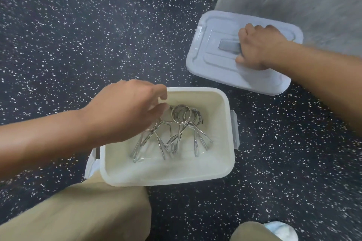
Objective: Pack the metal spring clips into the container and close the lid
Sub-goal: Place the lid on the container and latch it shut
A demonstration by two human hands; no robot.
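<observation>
**Clips packed, lid in hand: what could spoil the close**

While the one container point(228, 123) sits open on the speckled floor point(78, 35), its one lid point(215, 72) lies just beyond, handle wrapped by the right hand point(256, 49). Set down crooked, it may miss the two side latches point(235, 129). Roughly five spring clips point(176, 133) lie tangled inside; an upright coil could foul the rim. Left hand point(125, 111) fingers hang loosely curled over them, apparently gripping nothing.

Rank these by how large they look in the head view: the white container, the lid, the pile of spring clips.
1. container, largest
2. lid, slightly smaller, but it lies farther from the camera, so the true difference is unsure
3. spring clips, clearly smallest
</observation>
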